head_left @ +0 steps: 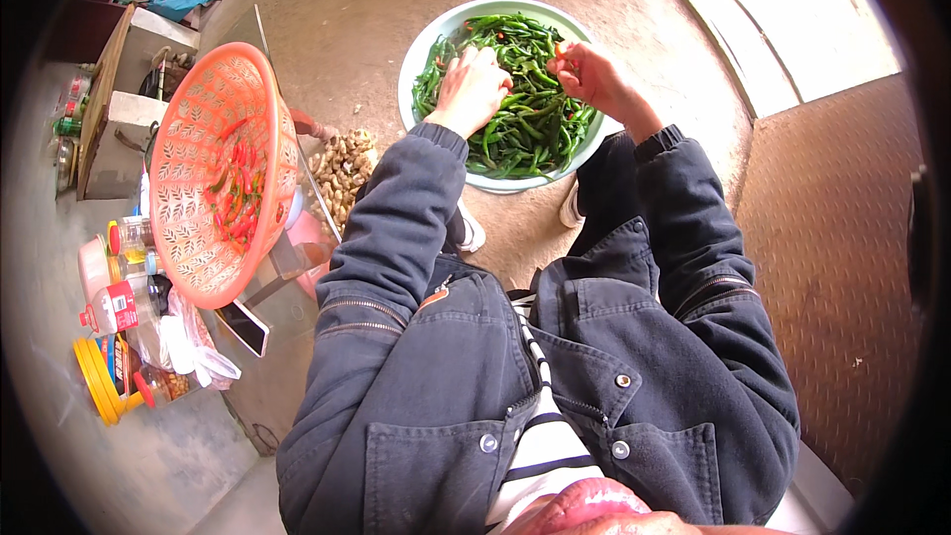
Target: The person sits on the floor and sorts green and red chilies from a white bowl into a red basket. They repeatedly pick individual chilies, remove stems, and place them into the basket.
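A pale green basin [407, 82] full of green chili peppers [531, 119], with a few red ones among them, sits on the floor before me. My left hand [475, 85] is palm down on the peppers at the basin's left side. Its fingertips are partly hidden, and a bit of red shows beside them. Over the right side of the basin, my right hand [591, 78] pinches a small orange-red chili pepper [561, 50] between thumb and fingers. To my left, a tilted orange plastic basket [186, 163] contains red chili peppers [241, 193].
Ginger roots [343, 171] are heaped on the floor beyond a glass tabletop. Near the basket are a smartphone [245, 327], a plastic bottle [119, 306], a yellow-lidded jar [100, 383] and plastic bags [197, 345]. A textured metal panel [832, 260] stands at my right beside a bright doorway.
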The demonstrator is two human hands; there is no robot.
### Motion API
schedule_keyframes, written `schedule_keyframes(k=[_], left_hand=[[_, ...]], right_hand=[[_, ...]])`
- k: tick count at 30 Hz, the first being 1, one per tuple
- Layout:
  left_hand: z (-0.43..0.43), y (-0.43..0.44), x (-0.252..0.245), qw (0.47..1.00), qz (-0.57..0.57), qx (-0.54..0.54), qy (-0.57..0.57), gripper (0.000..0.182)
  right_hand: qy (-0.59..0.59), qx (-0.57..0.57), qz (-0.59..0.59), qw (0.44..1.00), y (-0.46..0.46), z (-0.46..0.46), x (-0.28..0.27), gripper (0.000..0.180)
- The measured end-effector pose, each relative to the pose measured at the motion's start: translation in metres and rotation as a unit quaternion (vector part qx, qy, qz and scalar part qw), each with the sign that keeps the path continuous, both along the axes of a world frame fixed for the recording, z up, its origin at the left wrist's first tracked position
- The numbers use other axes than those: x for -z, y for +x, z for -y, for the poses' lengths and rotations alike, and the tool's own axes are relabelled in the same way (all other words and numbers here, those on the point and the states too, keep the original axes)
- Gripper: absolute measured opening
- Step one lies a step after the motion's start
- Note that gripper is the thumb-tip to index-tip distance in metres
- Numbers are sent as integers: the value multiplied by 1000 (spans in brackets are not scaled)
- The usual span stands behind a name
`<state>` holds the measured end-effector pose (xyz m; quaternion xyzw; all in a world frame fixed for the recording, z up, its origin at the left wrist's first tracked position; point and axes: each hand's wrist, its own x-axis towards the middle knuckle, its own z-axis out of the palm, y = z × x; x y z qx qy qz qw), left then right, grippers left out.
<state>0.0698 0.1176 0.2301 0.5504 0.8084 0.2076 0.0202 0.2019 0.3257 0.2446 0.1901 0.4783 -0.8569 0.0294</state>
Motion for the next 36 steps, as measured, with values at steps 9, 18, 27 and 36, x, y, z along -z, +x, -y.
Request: schedule_keyframes(k=[9, 18, 27, 36], left_hand=[[-25, -8, -22, 981, -32, 66, -180, 14], [-17, -17, -18, 990, 38, 66, -116, 15], [-22, -14, -14, 988, 25, 56, -138, 14], [-1, -38, -15, 862, 451, -33, 230, 20]], right_hand=[[-13, -9, -41, 999, 14, 9, -4, 27], [550, -151, -18, 821, 36, 61, -14, 22], [654, -93, -47, 750, 45, 90, -13, 15], [718, -96, -169, 668, 37, 95, -9, 25]])
